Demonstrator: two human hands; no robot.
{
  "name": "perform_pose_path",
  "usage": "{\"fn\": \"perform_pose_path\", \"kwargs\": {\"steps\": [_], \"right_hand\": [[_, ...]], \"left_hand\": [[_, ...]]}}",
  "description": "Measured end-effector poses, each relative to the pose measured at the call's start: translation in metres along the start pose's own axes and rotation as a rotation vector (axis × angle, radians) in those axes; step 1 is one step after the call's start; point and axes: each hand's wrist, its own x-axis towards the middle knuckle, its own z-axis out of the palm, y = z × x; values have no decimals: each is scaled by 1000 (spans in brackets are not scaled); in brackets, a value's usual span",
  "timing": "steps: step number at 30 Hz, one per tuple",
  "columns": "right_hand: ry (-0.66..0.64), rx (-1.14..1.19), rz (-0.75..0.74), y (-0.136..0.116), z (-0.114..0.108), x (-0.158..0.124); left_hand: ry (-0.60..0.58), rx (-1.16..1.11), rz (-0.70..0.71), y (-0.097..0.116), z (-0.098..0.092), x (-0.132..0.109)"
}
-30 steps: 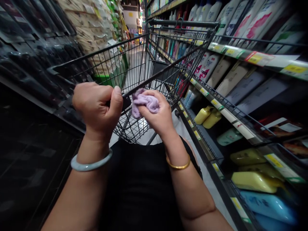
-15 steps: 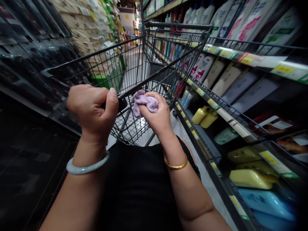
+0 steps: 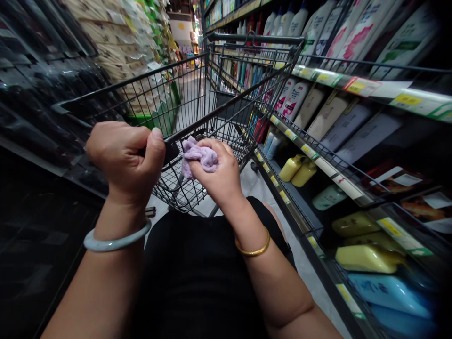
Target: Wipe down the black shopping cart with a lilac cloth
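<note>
A dark wire shopping cart (image 3: 183, 123) stands in front of me, its near corner between my hands. My left hand (image 3: 125, 155), with a pale bangle on the wrist, is closed around the cart's near top rim; its fingers curl out of sight underneath. My right hand (image 3: 221, 169), with a gold bangle, pinches a crumpled lilac cloth (image 3: 201, 156). The cloth lies against the wire side of the cart just below the rim, to the right of my left hand.
Shelves on the right carry shampoo bottles (image 3: 360, 37), yellow pump bottles (image 3: 297, 170) and a blue bottle (image 3: 388, 294) behind price rails (image 3: 406, 99). Packaged goods (image 3: 109, 42) hang and stack on the left. A tiled aisle floor (image 3: 190, 89) runs away beyond the cart.
Both hands and the cart's near part sit slightly further left in view. The right hand with the cloth has slid a little left and down along the cart's side, nearer the left hand.
</note>
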Motion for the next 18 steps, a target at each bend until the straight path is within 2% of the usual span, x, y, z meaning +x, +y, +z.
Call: {"fn": "perform_pose_path", "kwargs": {"steps": [3, 5, 8, 10, 12, 16, 18], "right_hand": [[-68, 3, -66, -8, 6, -4], [-95, -9, -68, -4, 10, -4], [-54, -80, 66, 16, 11, -1], [-25, -124, 178, 28, 13, 0], [-19, -138, 220, 30, 18, -2], [-124, -105, 82, 20, 29, -10], [-137, -91, 68, 21, 29, -9]], "left_hand": [[-56, 8, -68, -3, 0, 4], [-21, 3, -55, -8, 3, 5], [22, -3, -21, -16, 7, 7], [-5, 9, -48, -18, 7, 8], [-70, 29, -105, -16, 3, 10], [-242, 117, -221, -3, -10, 20], [-322, 185, -264, 7, -15, 29]]}}
